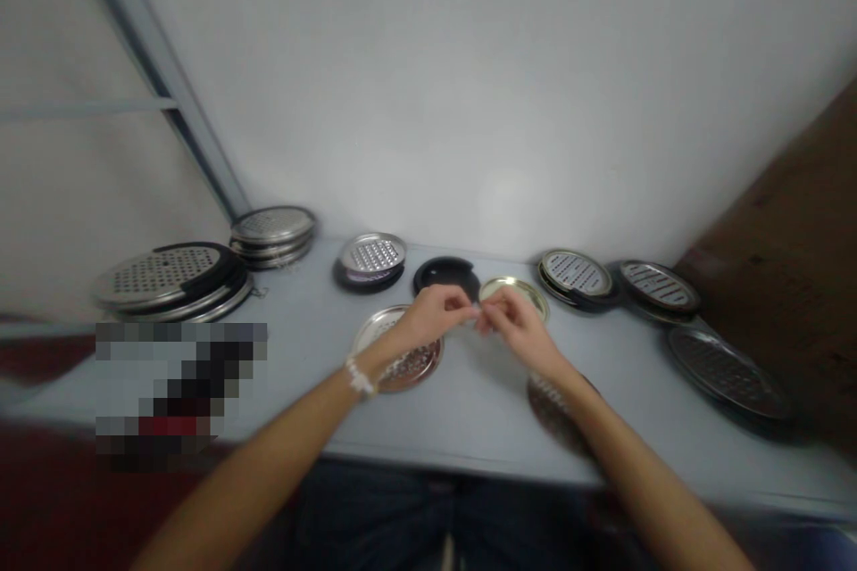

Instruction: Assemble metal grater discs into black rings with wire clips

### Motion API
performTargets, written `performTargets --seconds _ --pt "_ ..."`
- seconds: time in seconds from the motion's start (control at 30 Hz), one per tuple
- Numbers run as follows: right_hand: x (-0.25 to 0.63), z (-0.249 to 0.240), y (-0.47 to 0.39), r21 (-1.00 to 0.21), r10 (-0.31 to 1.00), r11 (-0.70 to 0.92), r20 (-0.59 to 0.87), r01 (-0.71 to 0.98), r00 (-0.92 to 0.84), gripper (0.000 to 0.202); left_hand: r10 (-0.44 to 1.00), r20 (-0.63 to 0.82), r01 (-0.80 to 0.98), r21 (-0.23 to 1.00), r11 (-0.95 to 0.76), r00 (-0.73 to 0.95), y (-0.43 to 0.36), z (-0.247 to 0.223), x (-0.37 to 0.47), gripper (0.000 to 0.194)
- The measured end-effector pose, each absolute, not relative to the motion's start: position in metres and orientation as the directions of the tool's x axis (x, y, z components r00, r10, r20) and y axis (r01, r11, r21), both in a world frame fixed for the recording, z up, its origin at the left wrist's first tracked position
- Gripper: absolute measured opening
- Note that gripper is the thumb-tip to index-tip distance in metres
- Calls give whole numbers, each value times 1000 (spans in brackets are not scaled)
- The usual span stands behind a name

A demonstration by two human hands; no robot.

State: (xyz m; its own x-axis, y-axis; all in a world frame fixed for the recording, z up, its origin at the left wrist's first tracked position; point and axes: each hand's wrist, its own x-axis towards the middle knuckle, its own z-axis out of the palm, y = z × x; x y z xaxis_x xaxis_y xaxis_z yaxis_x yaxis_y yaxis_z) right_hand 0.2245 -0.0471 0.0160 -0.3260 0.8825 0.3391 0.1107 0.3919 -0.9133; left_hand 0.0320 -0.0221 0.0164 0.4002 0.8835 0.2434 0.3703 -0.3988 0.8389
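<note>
My left hand (438,312) and my right hand (514,318) meet above the middle of the table, fingertips pinched together. Whatever lies between them is too small and blurred to make out. Under my left wrist, which wears a white bracelet (361,376), lies a round metal grater plate (381,321). A second round grater plate (553,415) is partly hidden by my right forearm. Just behind my hands are a black round ring-shaped piece (445,272) and a shiny gold-toned round plate (528,290).
Stacked round graters with black rims stand at the left (167,277), back left (273,227) and back centre (372,257). More stacks (576,275) (660,290) and a dark grater (727,370) line the right. A wall (469,107) rises behind the table (461,410); brown cardboard (790,223) stands right.
</note>
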Motion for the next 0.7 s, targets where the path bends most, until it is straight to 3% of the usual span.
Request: performTargets --seconds 0.27,0.4,0.7 --pt "232 20 -38 -969 919 231 247 -86 -309 38 842 235 152 926 -346 486 -21 21 29 27" --pt "229 17 -40 -959 907 284 273 -12 -322 36 845 229 185 916 -355 483 -21 20 29 22" --pt "225 15 -51 -840 859 475 378 261 -346 22 910 251 452 804 -386 331 -25 19 34 19"
